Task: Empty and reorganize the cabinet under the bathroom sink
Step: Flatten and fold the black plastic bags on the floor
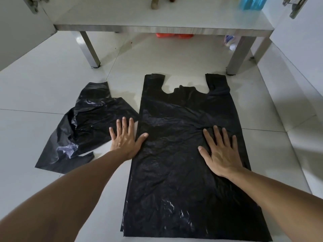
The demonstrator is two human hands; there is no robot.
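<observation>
A large black plastic bag (181,154) with two handle loops lies spread flat on the white tiled floor, its handles pointing toward the cabinet. My right hand (221,151) presses flat on the bag's right half with fingers straight and spread. My left hand (126,137) lies flat at the bag's left edge, thumb on the plastic and fingers partly on the floor and on a second, crumpled black bag (83,130) to the left.
The open cabinet floor (162,27) stands on metal legs (90,49) ahead. A blue bottle (252,2) stands on it at the right. Under it lie an orange thing (174,35) and a small white bottle (230,42). Open cabinet doors flank both sides.
</observation>
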